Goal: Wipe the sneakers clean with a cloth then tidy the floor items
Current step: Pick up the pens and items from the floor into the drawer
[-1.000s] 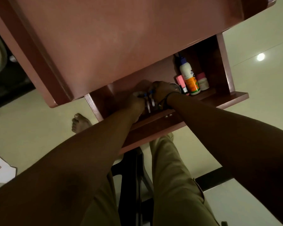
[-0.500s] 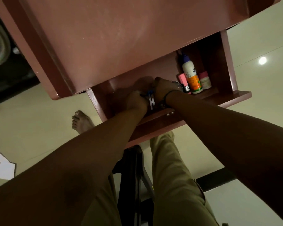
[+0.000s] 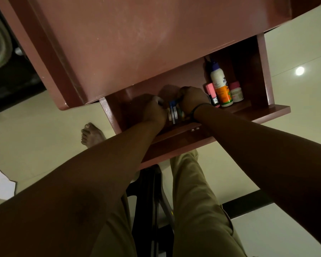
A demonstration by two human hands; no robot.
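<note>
Pale tiled floor (image 3: 295, 45) | reddish wooden cabinet (image 3: 137, 43) upper centre | shelf (image 3: 248, 115): glue bottle (image 3: 220, 84), pink jar (image 3: 236, 93) | left hand (image 3: 154, 112), right hand (image 3: 192, 100) curled onto small upright items (image 3: 173, 113), centre | sneakers unseen

We cannot see the fingers of the left hand (image 3: 154, 110) or the right hand (image 3: 192, 101); both curl into the dim shelf (image 3: 230, 117) under the table top (image 3: 137, 43), so their grip on the thin upright items (image 3: 172, 112) between them stays unclear. What those items are, we cannot tell. At one o'clock of the right hand, the white bottle (image 3: 220, 84) has a label we cannot read in full. The frame's left edge cuts off the white paper (image 3: 0, 184) at nine o'clock.
</note>
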